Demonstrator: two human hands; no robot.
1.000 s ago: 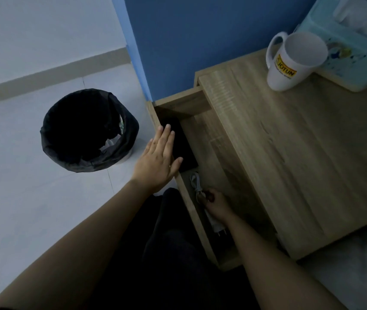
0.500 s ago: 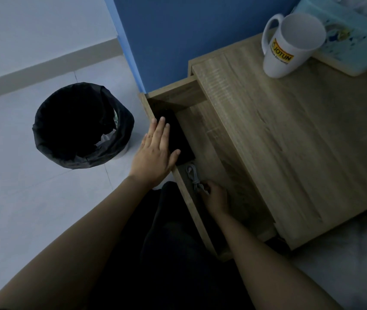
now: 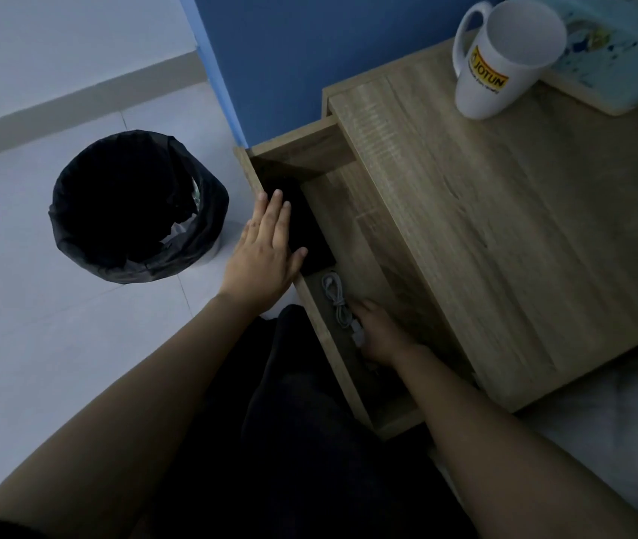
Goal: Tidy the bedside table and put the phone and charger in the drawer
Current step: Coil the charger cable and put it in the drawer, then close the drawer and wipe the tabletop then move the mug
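Observation:
The wooden bedside table (image 3: 504,247) has its drawer (image 3: 302,153) pulled out to the left. A black phone (image 3: 311,235) lies flat at the drawer's far end. Just nearer lies the charger (image 3: 335,297), a coiled grey cable with a white plug. My right hand (image 3: 381,332) is down inside the drawer, fingers curled round the plug end. My left hand (image 3: 267,254) rests with straight fingers on the drawer's front edge, beside the phone, holding nothing.
A white mug (image 3: 500,64) with a yellow logo and a pale teal box (image 3: 621,52) stand at the back of the tabletop. A bin with a black liner (image 3: 134,208) sits on the tiled floor left of the drawer. A blue wall rises behind.
My left hand has settled onto the drawer's front edge. My right hand stays low in the drawer on the charger, and more of the coiled cable shows beyond its fingers.

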